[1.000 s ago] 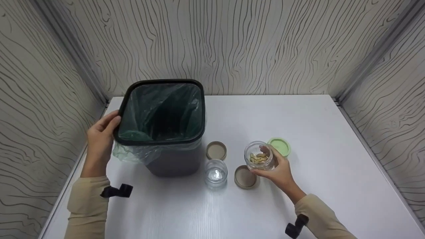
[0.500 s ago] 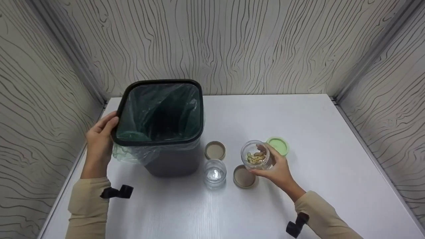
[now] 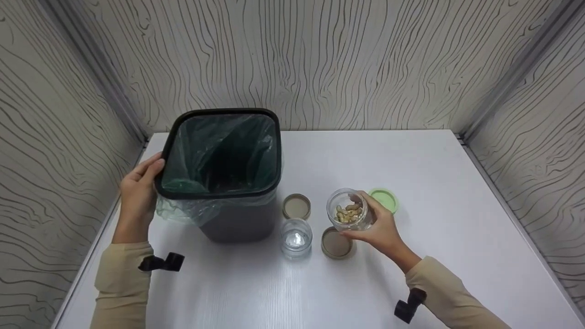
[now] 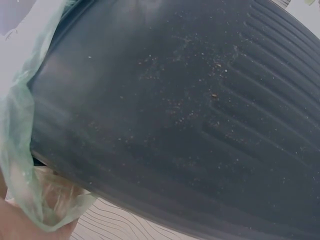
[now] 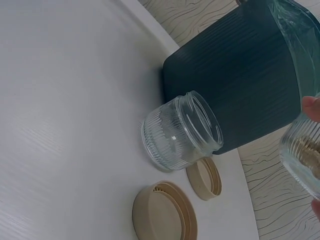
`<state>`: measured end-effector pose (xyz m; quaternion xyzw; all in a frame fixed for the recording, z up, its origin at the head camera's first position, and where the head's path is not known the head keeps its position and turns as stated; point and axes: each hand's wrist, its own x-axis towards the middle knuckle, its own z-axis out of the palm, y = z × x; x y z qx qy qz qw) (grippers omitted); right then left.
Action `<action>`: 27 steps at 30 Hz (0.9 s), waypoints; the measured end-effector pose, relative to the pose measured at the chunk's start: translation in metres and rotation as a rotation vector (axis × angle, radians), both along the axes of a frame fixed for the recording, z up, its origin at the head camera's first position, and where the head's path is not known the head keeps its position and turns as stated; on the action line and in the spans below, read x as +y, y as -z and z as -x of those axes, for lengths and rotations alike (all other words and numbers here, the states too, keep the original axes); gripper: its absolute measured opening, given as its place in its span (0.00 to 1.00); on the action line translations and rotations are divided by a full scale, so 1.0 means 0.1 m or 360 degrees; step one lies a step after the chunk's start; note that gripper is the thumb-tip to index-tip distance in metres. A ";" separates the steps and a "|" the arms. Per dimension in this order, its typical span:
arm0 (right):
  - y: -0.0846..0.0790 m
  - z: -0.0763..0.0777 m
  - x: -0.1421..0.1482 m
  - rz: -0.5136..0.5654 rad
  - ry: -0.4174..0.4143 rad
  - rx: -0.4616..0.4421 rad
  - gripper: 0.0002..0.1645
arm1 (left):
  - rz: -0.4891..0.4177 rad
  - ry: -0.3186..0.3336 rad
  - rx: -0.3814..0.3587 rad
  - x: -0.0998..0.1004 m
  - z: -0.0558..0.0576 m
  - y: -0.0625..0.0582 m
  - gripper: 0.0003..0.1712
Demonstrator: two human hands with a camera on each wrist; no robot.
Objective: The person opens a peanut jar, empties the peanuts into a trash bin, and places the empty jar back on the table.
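Observation:
A dark trash bin [image 3: 247, 224] lined with a thin green bag [image 3: 192, 137] stands on the left of the white table. At its left rim, my left hand [image 3: 139, 196] grips the edge, thumb on the near side; the left wrist view shows mostly the bin's dusty wall [image 4: 165, 100] and the bag's overhang. My right hand [image 3: 379, 228] holds a clear jar [image 3: 336, 203] with several peanuts [image 3: 349, 213] inside, raised above the table, its mouth tilted toward the left. In the right wrist view only part of that ribbed jar [image 5: 300, 150] shows.
An uncovered clear jar [image 3: 296, 244] stands upright just right of the bin. Two beige lids [image 3: 296, 207] lie near it, the second lid [image 3: 337, 243] below the held jar. A green lid [image 3: 384, 200] lies behind my right hand. Patterned walls [image 3: 292, 64] border the table.
My right hand has shifted the jar of peanuts slightly left and away from me, tilting it a little more. The left hand stays on the bin's rim.

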<state>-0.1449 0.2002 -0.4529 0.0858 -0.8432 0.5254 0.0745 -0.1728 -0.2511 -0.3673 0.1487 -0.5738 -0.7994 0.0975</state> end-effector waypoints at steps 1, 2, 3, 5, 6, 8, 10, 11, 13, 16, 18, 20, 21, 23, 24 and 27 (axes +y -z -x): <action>-0.01 0.00 0.00 -0.0014 -0.0001 0.0002 0.58 | -0.0003 -0.0001 0.0005 0.00 0.00 0.00 0.06; -0.02 0.01 -0.01 -0.0030 0.0000 0.0005 0.58 | -0.0009 -0.0003 0.0010 0.00 0.00 0.00 0.06; -0.03 0.01 -0.01 -0.0046 -0.0002 0.0005 0.58 | -0.0016 -0.0005 0.0015 -0.01 0.00 0.00 0.06; -0.06 0.01 -0.03 -0.0068 -0.0011 0.0013 0.59 | -0.0019 -0.0013 0.0025 0.00 0.00 0.01 0.06; -0.08 0.02 -0.03 -0.0070 -0.0016 0.0012 0.59 | -0.0015 -0.0016 0.0028 0.00 0.00 0.01 0.06; -0.11 0.03 -0.04 -0.0061 -0.0031 0.0019 0.58 | -0.0009 -0.0023 0.0031 0.00 0.00 0.01 0.06; -0.14 0.03 -0.06 -0.0049 -0.0049 0.0036 0.58 | 0.0005 -0.0035 0.0034 0.01 0.01 0.01 0.06; -0.16 0.03 -0.06 -0.0042 -0.0056 0.0044 0.58 | 0.0010 -0.0042 0.0036 0.01 0.01 0.01 0.06; -0.19 0.04 -0.08 -0.0025 -0.0070 0.0061 0.58 | 0.0016 -0.0056 0.0040 0.01 0.01 0.01 0.06; -0.22 0.04 -0.11 -0.0010 -0.0082 0.0075 0.57 | 0.0017 -0.0061 0.0048 0.00 0.01 0.02 0.06; -0.25 0.05 -0.13 -0.0005 -0.0084 0.0078 0.57 | 0.0012 -0.0058 0.0046 0.00 0.01 0.02 0.06; -0.27 0.06 -0.15 -0.0005 -0.0081 0.0077 0.58 | 0.0007 -0.0056 0.0042 0.00 0.01 0.02 0.06; -0.28 0.06 -0.15 -0.0012 -0.0077 0.0075 0.58 | 0.0007 -0.0057 0.0038 0.00 0.01 0.02 0.06; -0.31 0.06 -0.16 -0.0015 -0.0068 0.0068 0.58 | -0.0001 -0.0055 0.0028 0.00 0.02 0.02 0.06; -0.32 0.05 -0.17 -0.0011 -0.0065 0.0062 0.58 | 0.0000 -0.0054 0.0025 0.00 0.02 0.02 0.06; -0.37 0.04 -0.18 -0.0010 -0.0064 0.0060 0.57 | 0.0001 -0.0058 0.0016 0.01 0.02 0.01 0.06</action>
